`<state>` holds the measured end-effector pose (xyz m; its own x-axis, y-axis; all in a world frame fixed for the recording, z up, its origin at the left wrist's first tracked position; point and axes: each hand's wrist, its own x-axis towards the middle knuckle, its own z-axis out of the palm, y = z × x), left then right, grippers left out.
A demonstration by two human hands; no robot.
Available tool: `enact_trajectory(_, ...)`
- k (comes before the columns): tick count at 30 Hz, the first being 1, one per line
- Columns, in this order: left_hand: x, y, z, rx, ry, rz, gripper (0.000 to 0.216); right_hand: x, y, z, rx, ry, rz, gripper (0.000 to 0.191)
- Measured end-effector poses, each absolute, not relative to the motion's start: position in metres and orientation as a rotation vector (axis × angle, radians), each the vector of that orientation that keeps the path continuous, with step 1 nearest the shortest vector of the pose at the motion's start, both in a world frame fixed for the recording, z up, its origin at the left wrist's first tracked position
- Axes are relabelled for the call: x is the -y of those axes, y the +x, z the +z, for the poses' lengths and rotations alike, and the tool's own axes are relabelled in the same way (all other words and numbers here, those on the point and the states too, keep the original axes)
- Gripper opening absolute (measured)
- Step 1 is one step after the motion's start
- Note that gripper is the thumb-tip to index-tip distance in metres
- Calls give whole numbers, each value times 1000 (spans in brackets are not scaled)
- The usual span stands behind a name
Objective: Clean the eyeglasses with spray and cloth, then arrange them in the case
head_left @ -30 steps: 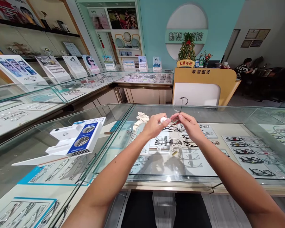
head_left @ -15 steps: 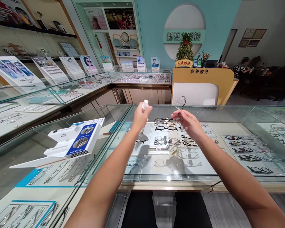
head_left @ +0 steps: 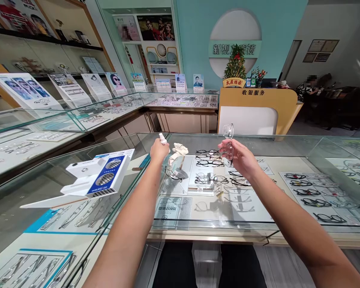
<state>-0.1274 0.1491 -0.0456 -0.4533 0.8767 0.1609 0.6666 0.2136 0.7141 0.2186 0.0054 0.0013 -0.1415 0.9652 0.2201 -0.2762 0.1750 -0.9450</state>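
While I hold the glasses [head_left: 228, 131] on end above the glass counter [head_left: 204, 225], I judge that a light, steady pinch on the frame serves best, sparing the lenses any smear or strain. My right hand [head_left: 241, 155] has its fingers drawn narrow on those glasses, though I cannot tell exactly where they press; my left hand [head_left: 159, 151] is curled closed around a small white bottle [head_left: 163, 139], its top poking out, near the crumpled cloth [head_left: 179, 151].

Leafy plant [head_left: 235, 66] on a yellow counter [head_left: 255, 101] before a teal wall [head_left: 195, 32].
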Motion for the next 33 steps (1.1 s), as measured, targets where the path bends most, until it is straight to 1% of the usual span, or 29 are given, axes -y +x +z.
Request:
enact_trajectory(3,-150,-131,-49,-2270,1421,980,28,-5,219,3,1187,-764,1328,32)
enact_trajectory(6,-151,-133,-50,-2306,1408,927,28,-4,220,4,1172,-751,1346,31)
enact_trajectory(8,-150,-132,-49,-2319,1401,913,31,-4,220,4,1179,-763,1338,32)
enact_trajectory(9,-149,-131,-47,-2327,1398,916,37,-4,220,5,1185,-770,1332,32)
enact_trajectory(12,-143,-123,-41,-2385,1397,974,63,-3,220,5,1191,-774,1329,33)
enact_trajectory(14,-134,-114,-33,-2454,1456,1126,72,-3,220,6,1185,-757,1345,31)
enact_trajectory(15,-130,-109,-30,-2475,1518,1232,68,-3,220,6,1179,-746,1354,31)
enact_trajectory(17,-121,-100,-22,-2424,1727,1347,50,-3,220,6,1167,-729,1366,30)
enact_trajectory(18,-118,-96,-20,-2359,1861,1281,40,-2,220,6,1161,-726,1368,30)
enact_trajectory(19,-116,-93,-19,-2284,1982,1129,33,-2,219,7,1155,-725,1371,30)
enact_trajectory(21,-115,-89,-20,-2145,2128,754,29,-1,219,7,1141,-715,1381,30)
enact_trajectory(23,-116,-89,-27,-2095,2151,504,29,-1,218,8,1129,-696,1397,31)
enact_trajectory(27,-124,-91,-42,-2143,2054,320,43,0,217,9,1113,-667,1420,34)
enact_trajectory(30,-131,-93,-45,-2233,1911,256,54,-1,217,8,1115,-653,1429,36)
enact_trajectory(33,-136,-95,-43,-2309,1749,240,54,-2,218,7,1118,-654,1427,36)
